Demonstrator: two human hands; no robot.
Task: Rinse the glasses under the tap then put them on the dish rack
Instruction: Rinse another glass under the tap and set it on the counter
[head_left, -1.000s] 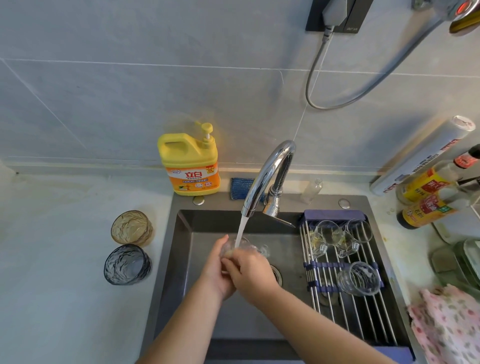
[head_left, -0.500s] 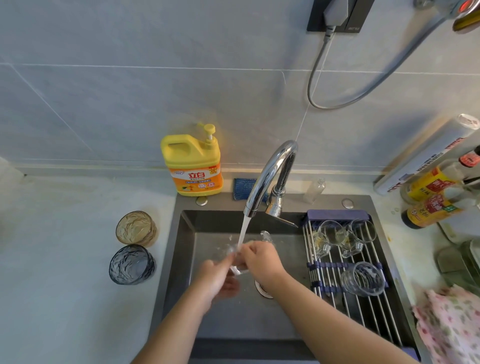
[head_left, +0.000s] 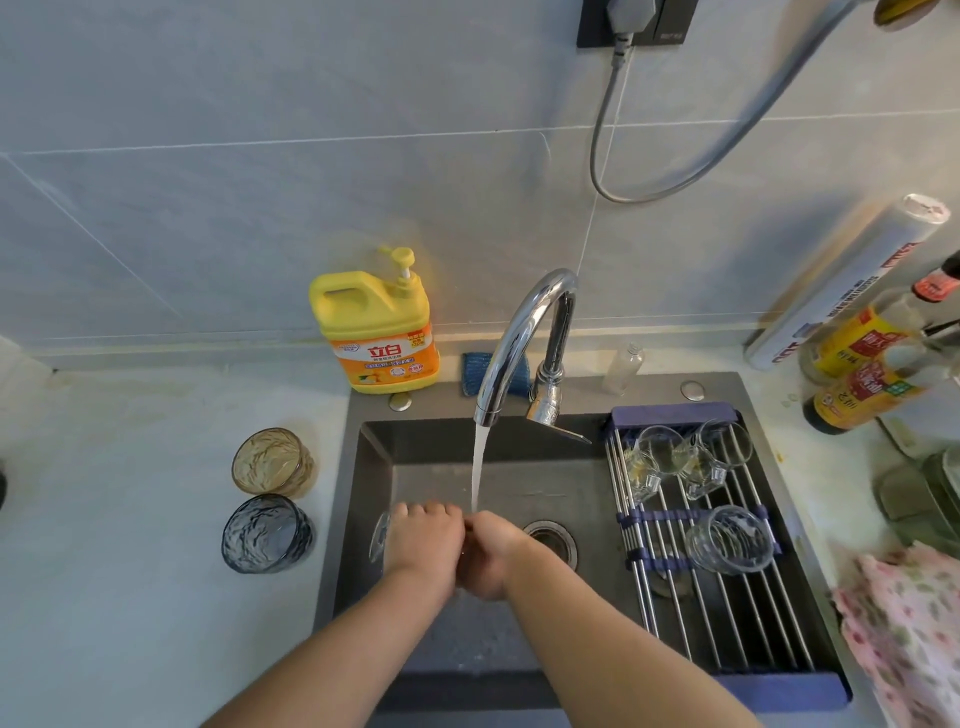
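Note:
In the sink (head_left: 358, 499), my left hand (head_left: 423, 540) grips a clear glass (head_left: 378, 536) lying on its side; only its rim shows left of my fingers. My right hand (head_left: 491, 556) is curled against the glass's other end, its fingertips hidden behind the left hand. Water runs from the chrome tap (head_left: 524, 332) and lands where my hands meet. On the counter to the left stand an amber glass (head_left: 270, 460) and a blue-grey glass (head_left: 267, 532). The dish rack (head_left: 727, 634) spans the sink's right side and holds three clear glasses (head_left: 727, 540).
A yellow detergent bottle (head_left: 376, 332) and a blue sponge (head_left: 475, 371) stand behind the sink, with a small clear bottle (head_left: 623, 369) beside the tap. Sauce bottles (head_left: 857, 395) and a foil roll (head_left: 852, 280) crowd the right counter. A floral cloth (head_left: 909, 623) lies at right.
Both hands have moved down and to the left under the stream. The glass has turned onto its side, and the left hand now covers it from above.

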